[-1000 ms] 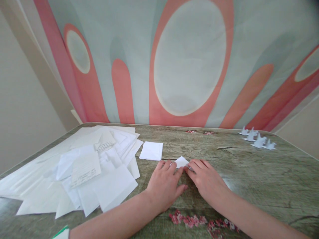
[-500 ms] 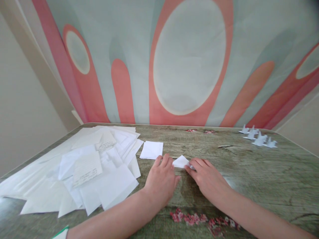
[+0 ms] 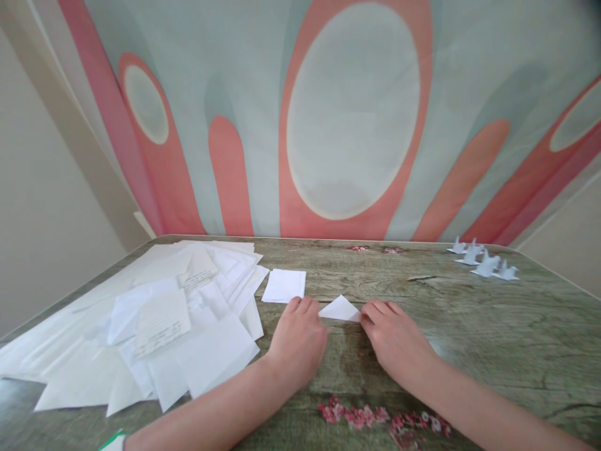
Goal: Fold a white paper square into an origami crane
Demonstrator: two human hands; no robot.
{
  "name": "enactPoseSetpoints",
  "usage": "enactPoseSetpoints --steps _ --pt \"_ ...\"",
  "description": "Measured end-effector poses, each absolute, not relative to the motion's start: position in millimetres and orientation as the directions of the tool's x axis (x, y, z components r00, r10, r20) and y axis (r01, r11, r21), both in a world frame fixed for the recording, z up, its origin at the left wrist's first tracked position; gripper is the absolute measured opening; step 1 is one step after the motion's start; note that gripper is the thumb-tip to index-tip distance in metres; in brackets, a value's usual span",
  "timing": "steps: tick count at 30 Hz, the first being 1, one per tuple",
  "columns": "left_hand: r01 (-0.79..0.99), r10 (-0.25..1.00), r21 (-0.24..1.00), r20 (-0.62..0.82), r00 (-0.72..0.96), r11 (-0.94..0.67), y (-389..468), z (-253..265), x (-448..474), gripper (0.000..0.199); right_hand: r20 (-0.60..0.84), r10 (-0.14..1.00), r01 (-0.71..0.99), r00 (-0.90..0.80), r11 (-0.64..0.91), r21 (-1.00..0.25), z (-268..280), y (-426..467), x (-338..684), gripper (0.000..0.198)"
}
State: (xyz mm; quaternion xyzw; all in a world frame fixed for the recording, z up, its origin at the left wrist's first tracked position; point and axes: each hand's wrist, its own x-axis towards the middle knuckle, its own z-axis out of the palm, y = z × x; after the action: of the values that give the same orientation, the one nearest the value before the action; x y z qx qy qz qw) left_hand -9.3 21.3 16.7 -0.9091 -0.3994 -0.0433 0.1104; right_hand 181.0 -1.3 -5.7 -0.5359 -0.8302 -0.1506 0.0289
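A small white paper folded into a triangle lies between my hands, its peak pointing away from me. My left hand is closed at the triangle's left corner, fingers curled and thumb tucked out of sight. At the right corner, my right hand pinches the paper between thumb and fingers. Just beyond my left hand lies a small stack of white paper squares.
A wide heap of loose white sheets, some printed, covers the left of the wood-patterned table. Several folded paper cranes stand at the far right. A patterned curtain hangs behind the table's far edge.
My left thumb has tucked in and that hand has closed at the left corner. My right fingers have drawn outward to the right corner, leaving more of the triangle showing.
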Motion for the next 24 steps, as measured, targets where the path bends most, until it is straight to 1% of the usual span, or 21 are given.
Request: enactPoseSetpoints --steps 2,5,7,8,10,12,14,18,22,24 --pt "0.762 0.742 -0.089 0.178 0.646 -0.642 27.1 14.6 -13.2 0.019 0.241 0.876 0.907 -0.417 0.382 0.18 -6.8 -0.5 181.3 0.013" --pt "0.799 0.792 0.062 0.205 0.576 -0.597 36.1 7.8 -18.6 0.015 0.33 0.85 0.911 -0.411 0.394 0.121 -8.8 1.6 182.3 0.011" --pt "0.797 0.805 0.144 0.211 0.554 -0.587 40.5 2.8 -20.5 0.024 0.382 0.819 0.901 -0.429 0.419 0.114 -11.4 3.7 183.6 0.015" --pt "0.791 0.804 0.166 0.209 0.556 -0.59 42.2 0.8 -20.9 0.03 0.396 0.803 0.892 -0.445 0.436 0.119 -13.2 5.0 184.3 0.018" --pt "0.767 0.783 0.169 0.201 0.588 -0.619 44.6 -1.7 -21.1 0.034 0.393 0.78 0.87 -0.488 0.474 0.139 -17.0 7.7 185.9 0.024" --pt "0.73 0.741 0.138 0.192 0.643 -0.669 45.9 -2.4 -21.3 0.03 0.36 0.771 0.849 -0.525 0.505 0.156 -20.0 10.2 187.1 0.026" --pt "0.695 0.699 0.098 0.188 0.69 -0.712 46.5 -2.2 -22.2 0.026 0.331 0.764 0.831 -0.554 0.53 0.168 -21.0 11.8 187.5 0.026" --pt "0.651 0.644 0.034 0.194 0.74 -0.758 46.1 -1.9 -24.7 0.028 0.339 0.739 0.813 -0.582 0.545 0.206 -19.2 12.3 186.8 0.026" --pt "0.626 0.608 0.022 0.266 0.748 -0.78 46.0 -2.8 -26.0 0.03 0.335 0.728 0.801 -0.598 0.542 0.253 -19.6 12.1 185.9 0.027" --pt "0.604 0.583 0.047 0.328 0.743 -0.796 46.1 -3.0 -25.6 0.03 0.372 0.717 0.807 -0.59 0.539 0.24 -20.9 12.7 185.9 0.025"
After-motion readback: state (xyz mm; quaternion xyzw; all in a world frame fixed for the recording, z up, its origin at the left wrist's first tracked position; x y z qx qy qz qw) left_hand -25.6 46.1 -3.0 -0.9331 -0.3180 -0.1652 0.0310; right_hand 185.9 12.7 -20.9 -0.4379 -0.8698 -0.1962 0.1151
